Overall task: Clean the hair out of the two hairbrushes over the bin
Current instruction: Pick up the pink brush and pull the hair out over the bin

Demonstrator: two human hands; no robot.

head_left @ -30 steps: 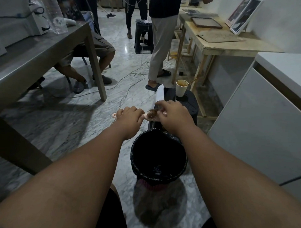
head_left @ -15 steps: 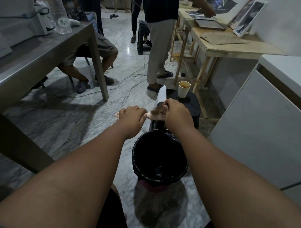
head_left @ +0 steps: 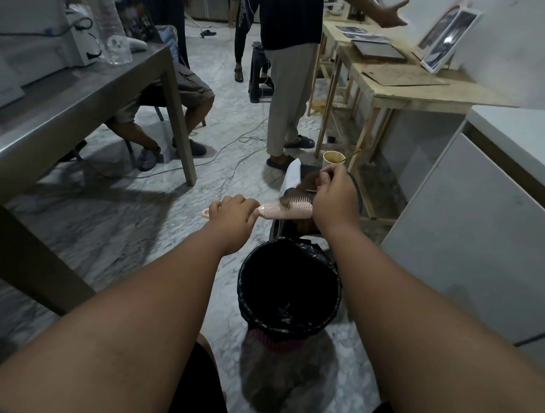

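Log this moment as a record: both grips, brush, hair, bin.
left grip: holds the pink hairbrush by its handle, bristles up
right grip: pinches a tuft of hair, lifted partly off the bristles
bin: black-lined, on the floor between the forearms, nearer the camera than the brush
second hairbrush: cannot be made out
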